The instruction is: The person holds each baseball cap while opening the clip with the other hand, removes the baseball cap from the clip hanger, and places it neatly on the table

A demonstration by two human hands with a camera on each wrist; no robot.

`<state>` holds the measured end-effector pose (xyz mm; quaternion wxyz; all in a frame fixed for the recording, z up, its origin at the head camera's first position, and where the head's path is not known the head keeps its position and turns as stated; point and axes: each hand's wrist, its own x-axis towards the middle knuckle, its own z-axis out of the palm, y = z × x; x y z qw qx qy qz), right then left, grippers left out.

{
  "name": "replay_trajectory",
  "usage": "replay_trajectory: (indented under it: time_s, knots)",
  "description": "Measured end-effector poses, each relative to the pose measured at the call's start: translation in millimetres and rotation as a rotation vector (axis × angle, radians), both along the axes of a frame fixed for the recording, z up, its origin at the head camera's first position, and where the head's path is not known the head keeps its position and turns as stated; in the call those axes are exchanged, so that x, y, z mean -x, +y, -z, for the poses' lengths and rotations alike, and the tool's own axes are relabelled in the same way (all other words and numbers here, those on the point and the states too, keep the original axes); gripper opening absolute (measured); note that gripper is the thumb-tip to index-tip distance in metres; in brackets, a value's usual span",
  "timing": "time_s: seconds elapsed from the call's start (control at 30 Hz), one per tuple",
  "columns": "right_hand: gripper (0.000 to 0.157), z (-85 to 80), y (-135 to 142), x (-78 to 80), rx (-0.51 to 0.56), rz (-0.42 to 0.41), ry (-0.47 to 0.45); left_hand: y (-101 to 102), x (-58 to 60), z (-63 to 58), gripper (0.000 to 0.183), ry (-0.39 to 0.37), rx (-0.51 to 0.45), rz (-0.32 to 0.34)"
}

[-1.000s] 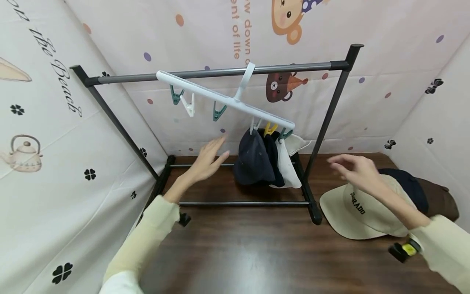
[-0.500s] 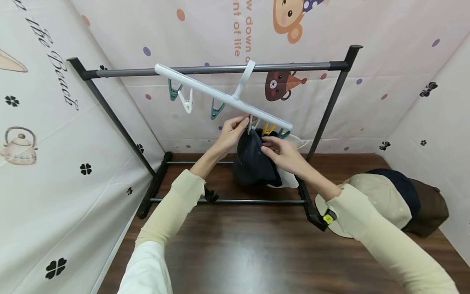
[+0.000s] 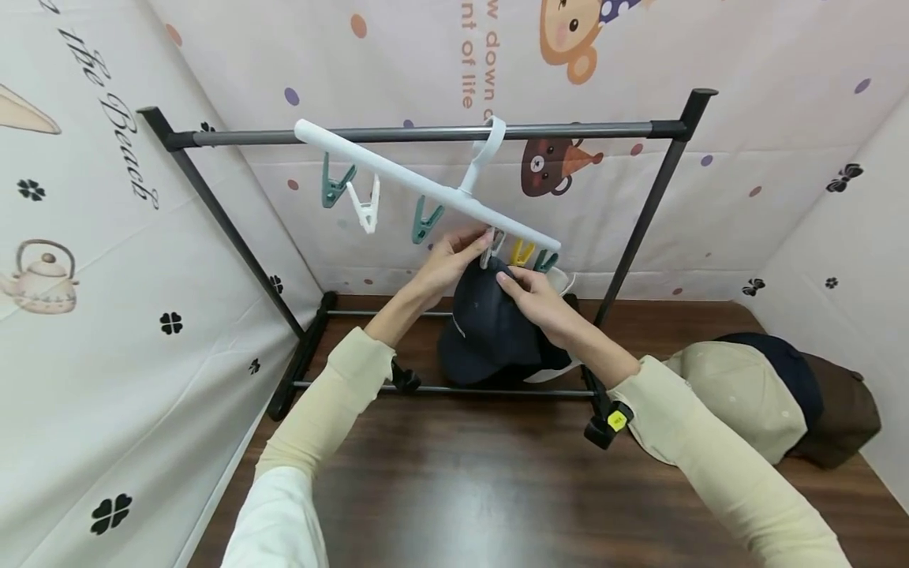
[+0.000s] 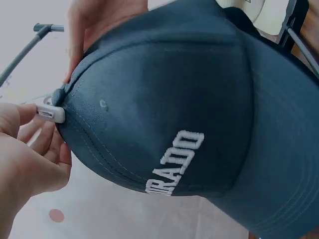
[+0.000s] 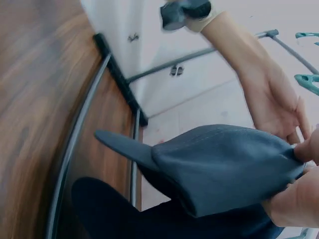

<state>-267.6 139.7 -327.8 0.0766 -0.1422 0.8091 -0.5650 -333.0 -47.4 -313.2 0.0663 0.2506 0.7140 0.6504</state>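
Note:
A navy cap [image 3: 483, 331] with white raised letters hangs below the white hanger [image 3: 405, 175], its brim pointing down. My left hand [image 3: 442, 270] pinches a white clip [image 4: 51, 113] at the top of the cap's crown. With my right hand [image 3: 545, 306] I grip the crown beside that clip, thumb on the near side. A yellow clip [image 3: 521, 252] and a green clip [image 3: 545, 261] are just to the right on the hanger. Behind the navy cap, a second dark cap [image 5: 107, 206] and part of a white cap [image 3: 561, 280] show; most of both is hidden.
The tilted hanger hooks over the dark rack's top bar [image 3: 582, 132]. Green clips [image 3: 424, 220] and a white clip [image 3: 365, 205] dangle from its left half. On the wooden floor [image 3: 454, 481] at right, a beige cap [image 3: 746, 394] lies with navy and brown caps [image 3: 838, 410].
Both hands came in from apart to the navy cap and its clip. The cap has since turned and shifted slightly left and down, coming forward of the caps behind it.

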Motion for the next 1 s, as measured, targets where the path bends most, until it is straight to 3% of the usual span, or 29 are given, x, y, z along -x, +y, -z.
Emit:
replay_trajectory:
  time_s: [0.13, 0.37, 0.47, 0.73, 1.0]
  knots:
    - [0.038, -4.8, 1, -2.5, 0.017, -0.002, -0.003, 3, -0.8, -1.5, 0.043, 0.013, -0.076, -0.014]
    - [0.032, -7.7, 2, -1.3, -0.025, 0.0, 0.081, 5, -2.5, -8.8, 0.017, -0.084, -0.173, -0.024]
    - [0.029, -7.2, 1, -0.4, -0.018, 0.004, 0.093, 7, -2.4, -10.2, 0.019, -0.104, -0.19, -0.015]
    - [0.032, -2.7, -1, -5.5, 0.001, -0.021, 0.094, 7, -2.4, -10.7, 0.026, -0.102, -0.193, 0.02]
    - [0.038, -2.2, 6, -10.5, -0.009, -0.079, 0.049, 5, -0.6, -10.5, 0.025, -0.099, -0.124, -0.016]
